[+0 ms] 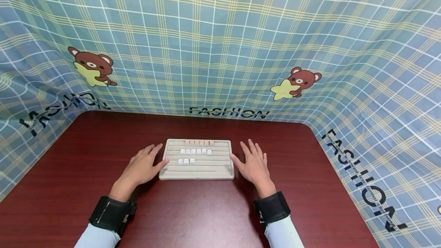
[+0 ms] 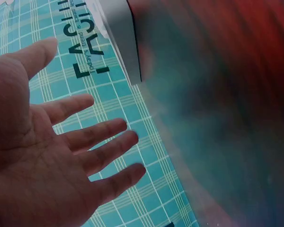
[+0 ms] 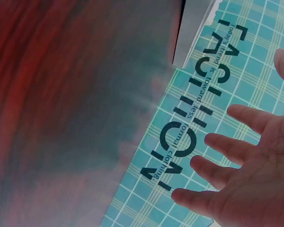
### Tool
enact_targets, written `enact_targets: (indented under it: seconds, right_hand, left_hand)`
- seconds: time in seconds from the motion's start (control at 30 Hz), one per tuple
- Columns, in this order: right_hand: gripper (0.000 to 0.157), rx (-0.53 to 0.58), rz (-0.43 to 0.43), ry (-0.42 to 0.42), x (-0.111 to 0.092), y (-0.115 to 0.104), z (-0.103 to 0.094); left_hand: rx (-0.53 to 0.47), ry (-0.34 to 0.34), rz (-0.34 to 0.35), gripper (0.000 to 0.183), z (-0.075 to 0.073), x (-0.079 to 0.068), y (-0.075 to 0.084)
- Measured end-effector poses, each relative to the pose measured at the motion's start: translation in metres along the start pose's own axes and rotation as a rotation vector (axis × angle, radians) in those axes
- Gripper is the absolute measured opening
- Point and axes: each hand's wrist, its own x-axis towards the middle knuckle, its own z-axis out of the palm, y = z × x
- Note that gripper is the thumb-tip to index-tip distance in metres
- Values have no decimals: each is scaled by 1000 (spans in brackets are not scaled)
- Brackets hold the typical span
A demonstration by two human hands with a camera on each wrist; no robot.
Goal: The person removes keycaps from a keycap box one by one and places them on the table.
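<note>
A pale, ridged tray [image 1: 200, 174] lies between the hands. Along its far ledge runs a row of pink keycaps [image 1: 201, 142]. Below them sit several white keycaps [image 1: 193, 151], with three more white keycaps [image 1: 186, 161] at the left of a lower ledge. My left hand [image 1: 142, 165] is beside the tray, fingers extended, its thumb overlapping the left rim. On the other side, my right hand [image 1: 254, 165] has its fingers spread and its thumb tip right at the right rim. Both wrist views show palms holding nothing, with the tray's side [image 2: 120, 38] near the left thumb.
The tray stands on a dark red wooden table [image 1: 203, 206]. A blue plaid curtain [image 1: 213, 49] with bear pictures and lettering encloses the back and both sides. Black bands [image 1: 111, 214] circle the wrists over light sleeves.
</note>
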Motion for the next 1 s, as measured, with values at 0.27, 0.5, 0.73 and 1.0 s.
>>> enact_targets:
  seconds: [0.27,0.5,0.73,1.0]
  right_hand:
    - [63,8,-85,48,-2,-6,5]
    - [59,16,-110,56,-3,-10,6]
    - [55,16,-119,47,-4,-11,7]
    - [52,18,-126,29,-5,-13,10]
  left_hand:
    - [12,-74,40,55,1,-4,8]
    - [4,-122,74,41,0,-5,13]
    - [20,-114,73,27,4,-5,14]
    - [-20,-91,40,27,6,-5,15]
